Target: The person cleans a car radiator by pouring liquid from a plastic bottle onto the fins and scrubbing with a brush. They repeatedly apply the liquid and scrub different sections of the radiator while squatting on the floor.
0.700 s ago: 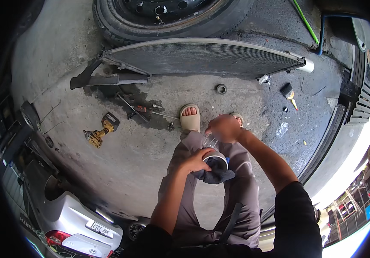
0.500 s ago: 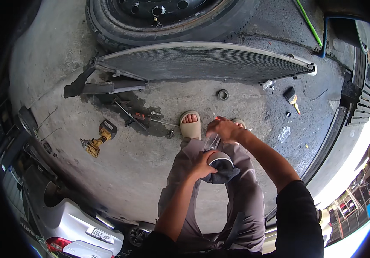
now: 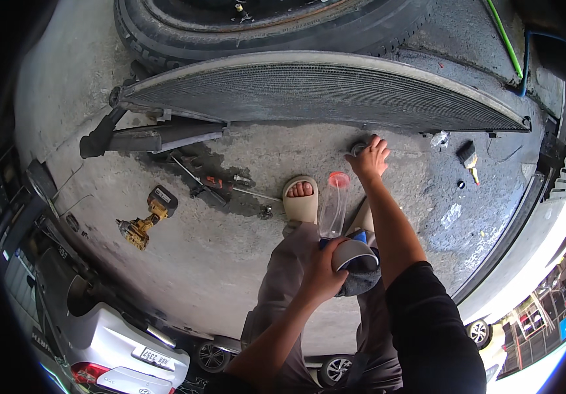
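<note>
My left hand [image 3: 322,276] is wrapped round a dark cylinder with a pale grey rim [image 3: 356,251], held above my knees. Dark, cloth-like material [image 3: 362,279] shows at its near side, and some blue shows beyond it. My right hand [image 3: 369,161] reaches down to the concrete, with thumb and fingers round a small, round, dark ring-shaped piece [image 3: 358,150]. Between my feet is a clear plastic bottle [image 3: 333,210] with a red end; its near end meets the cylinder in view, and I cannot tell whether they touch.
A finned radiator [image 3: 309,92] leans by a large tyre [image 3: 263,46] ahead. On the floor at left lie a yellow cordless power tool [image 3: 145,220] and a screwdriver [image 3: 214,182]. At right are a paintbrush [image 3: 468,157] and crumpled clear plastic [image 3: 452,215]. A white car [image 3: 125,348] stands behind left.
My right hand has left the clear bottle and moved forward to the round dark piece on the floor. My left hand, still holding the cylinder, has shifted slightly right and nearer.
</note>
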`<action>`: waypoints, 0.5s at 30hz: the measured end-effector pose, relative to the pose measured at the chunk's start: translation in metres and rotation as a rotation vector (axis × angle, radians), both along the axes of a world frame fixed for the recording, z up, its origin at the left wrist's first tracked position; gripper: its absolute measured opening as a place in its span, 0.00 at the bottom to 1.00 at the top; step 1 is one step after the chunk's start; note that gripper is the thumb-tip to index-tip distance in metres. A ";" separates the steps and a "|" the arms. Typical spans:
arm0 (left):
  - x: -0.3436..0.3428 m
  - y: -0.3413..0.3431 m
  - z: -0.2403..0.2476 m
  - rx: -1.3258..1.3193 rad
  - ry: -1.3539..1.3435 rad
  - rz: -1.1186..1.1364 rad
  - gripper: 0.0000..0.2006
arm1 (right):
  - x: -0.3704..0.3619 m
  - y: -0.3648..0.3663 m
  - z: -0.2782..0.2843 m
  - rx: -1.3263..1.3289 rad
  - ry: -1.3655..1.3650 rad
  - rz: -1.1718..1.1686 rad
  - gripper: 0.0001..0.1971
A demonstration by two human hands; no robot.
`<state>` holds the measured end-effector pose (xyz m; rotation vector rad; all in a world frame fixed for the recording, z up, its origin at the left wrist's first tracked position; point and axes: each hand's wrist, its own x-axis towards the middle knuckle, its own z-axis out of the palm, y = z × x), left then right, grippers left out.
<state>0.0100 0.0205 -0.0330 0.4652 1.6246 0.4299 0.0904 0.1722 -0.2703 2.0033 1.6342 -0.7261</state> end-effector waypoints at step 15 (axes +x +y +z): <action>0.007 -0.010 -0.029 0.008 0.130 0.068 0.33 | 0.055 0.052 0.112 0.078 0.636 -0.127 0.33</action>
